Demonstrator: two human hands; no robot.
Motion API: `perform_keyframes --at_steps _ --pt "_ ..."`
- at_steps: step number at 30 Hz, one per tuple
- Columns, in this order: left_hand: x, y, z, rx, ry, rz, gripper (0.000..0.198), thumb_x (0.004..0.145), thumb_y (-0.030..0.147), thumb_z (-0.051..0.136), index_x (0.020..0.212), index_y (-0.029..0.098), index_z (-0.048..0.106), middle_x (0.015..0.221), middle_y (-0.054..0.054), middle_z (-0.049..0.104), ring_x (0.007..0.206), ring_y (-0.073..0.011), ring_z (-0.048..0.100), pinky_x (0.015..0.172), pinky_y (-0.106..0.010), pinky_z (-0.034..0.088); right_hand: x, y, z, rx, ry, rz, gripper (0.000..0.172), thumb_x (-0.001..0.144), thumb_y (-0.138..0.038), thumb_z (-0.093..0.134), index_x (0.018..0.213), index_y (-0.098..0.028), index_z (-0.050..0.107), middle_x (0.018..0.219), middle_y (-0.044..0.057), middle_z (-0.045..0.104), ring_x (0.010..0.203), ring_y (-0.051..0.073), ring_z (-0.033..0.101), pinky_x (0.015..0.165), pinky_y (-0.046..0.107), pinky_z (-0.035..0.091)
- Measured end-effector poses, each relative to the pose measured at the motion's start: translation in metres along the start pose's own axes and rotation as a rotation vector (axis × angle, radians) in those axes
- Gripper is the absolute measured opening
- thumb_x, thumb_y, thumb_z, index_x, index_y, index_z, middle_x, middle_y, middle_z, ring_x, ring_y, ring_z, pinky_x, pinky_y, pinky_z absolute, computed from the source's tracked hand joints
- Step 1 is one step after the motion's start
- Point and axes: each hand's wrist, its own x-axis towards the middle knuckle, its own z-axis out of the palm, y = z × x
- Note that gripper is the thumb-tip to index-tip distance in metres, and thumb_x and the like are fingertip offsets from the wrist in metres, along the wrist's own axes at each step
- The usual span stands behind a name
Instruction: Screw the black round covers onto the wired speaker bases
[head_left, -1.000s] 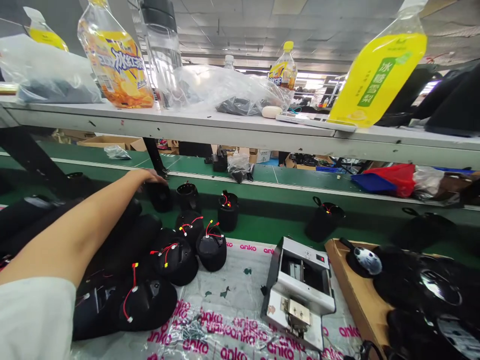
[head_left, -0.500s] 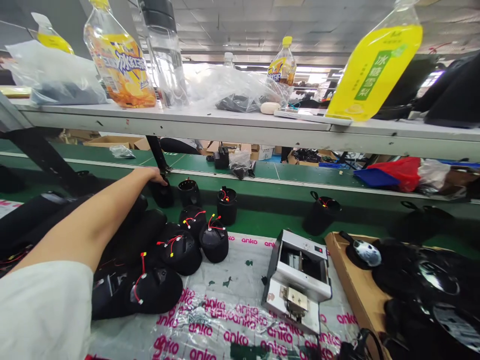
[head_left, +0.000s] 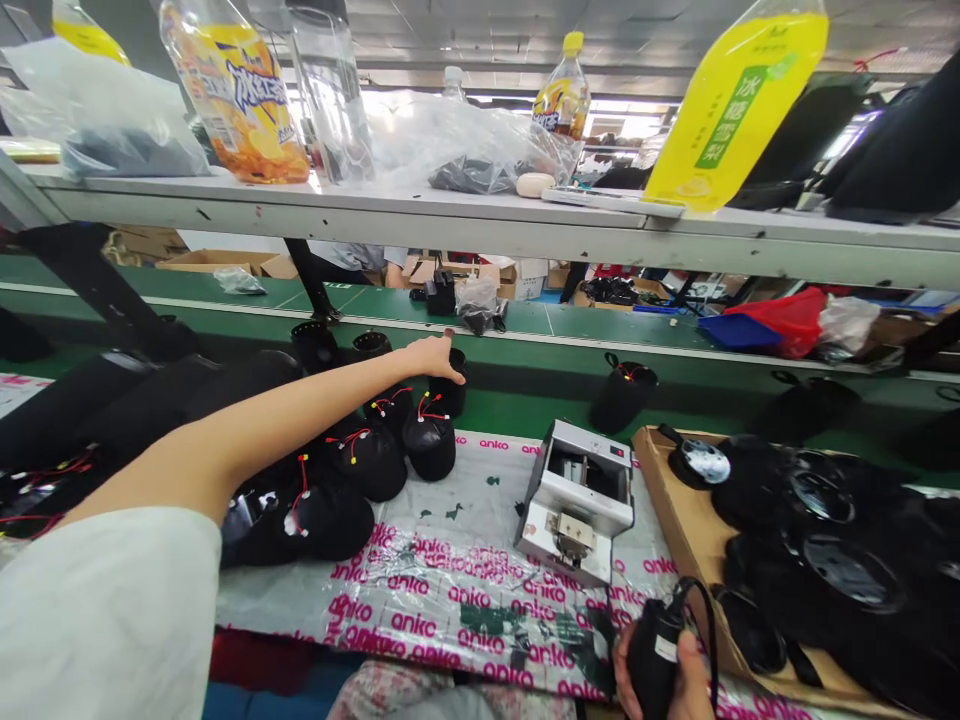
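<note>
Green-belted assembly desk (head_left: 517, 405): open left hand (head_left: 429, 357) rests on a black cylindrical casing (head_left: 448, 392) behind wired black units (head_left: 429, 447); right hand (head_left: 691, 685) clenches a corded black casing (head_left: 652, 655), held up.

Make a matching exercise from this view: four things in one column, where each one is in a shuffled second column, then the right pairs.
Things:
1. Left hand
2. Right hand
3. Silver metal-cased machine
4. Yellow-labelled plastic bottle

Places:
A. Standing on the grey shelf
B. Holding a black pouch with a cord
C. Resting on a black cylindrical cup
D. Lying on the anko-printed plastic sheet

Pairs: 1-C, 2-B, 3-D, 4-A.
</note>
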Motion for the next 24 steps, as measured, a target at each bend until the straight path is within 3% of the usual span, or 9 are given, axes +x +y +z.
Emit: perform_keyframes --at_steps 4,10,13,17,20,24 --pt "-0.018 0.019 -0.004 -0.01 0.053 -0.016 0.127 0.068 0.067 0.1 0.168 0.008 0.047 0.14 -0.029 0.08 0.134 -0.0498 0.076 0.11 -0.046 0.06 0.002 0.002 -0.002 -0.032 -0.024 -0.045 0.092 0.074 -0.106 0.069 0.073 -0.015 0.073 0.056 0.006 0.066 0.037 0.009 0.048 0.043 0.022 0.037" --pt "-0.065 0.034 -0.043 -0.038 0.186 0.134 0.115 0.078 0.039 0.095 0.172 0.009 0.035 0.146 -0.023 0.071 0.138 -0.0441 0.07 0.117 -0.048 0.055 0.005 -0.001 -0.004 -0.072 -0.104 -0.044 0.091 0.074 -0.108 0.065 0.073 -0.017 0.07 0.055 0.003 0.067 0.035 0.009 0.049 0.041 0.024 0.04" --pt "-0.105 0.047 -0.063 -0.12 0.314 0.295 0.112 0.078 0.032 0.092 0.173 0.012 0.035 0.158 -0.018 0.062 0.146 -0.0427 0.064 0.126 -0.051 0.049 0.001 -0.012 0.007 -0.058 -0.137 -0.066 0.088 0.078 -0.106 0.065 0.076 -0.017 0.07 0.056 0.001 0.068 0.036 0.009 0.05 0.04 0.022 0.041" --pt "-0.178 0.066 -0.076 -0.28 0.431 0.504 0.103 0.085 0.044 0.085 0.173 0.017 0.038 0.174 -0.01 0.049 0.157 -0.0426 0.054 0.137 -0.057 0.038 -0.013 -0.044 0.028 -0.009 -0.168 -0.171 0.086 0.077 -0.103 0.067 0.072 -0.018 0.073 0.054 0.005 0.067 0.032 0.012 0.05 0.036 0.025 0.041" --pt "-0.233 0.074 -0.062 -0.479 0.406 0.517 0.105 0.082 0.047 0.089 0.173 0.032 0.04 0.17 -0.003 0.053 0.151 -0.0423 0.061 0.134 -0.059 0.047 -0.028 -0.082 0.044 -0.003 -0.243 -0.303 0.087 0.073 -0.104 0.068 0.072 -0.017 0.078 0.056 0.007 0.068 0.032 0.015 0.053 0.036 0.028 0.044" --pt "-0.281 0.079 -0.007 -0.74 0.309 0.445 0.105 0.074 0.032 0.095 0.167 0.045 0.049 0.16 -0.002 0.06 0.144 -0.039 0.067 0.133 -0.057 0.055 -0.042 -0.137 0.066 -0.029 -0.373 -0.518 0.087 0.076 -0.103 0.067 0.079 -0.018 0.085 0.058 0.008 0.07 0.033 0.017 0.056 0.035 0.029 0.044"
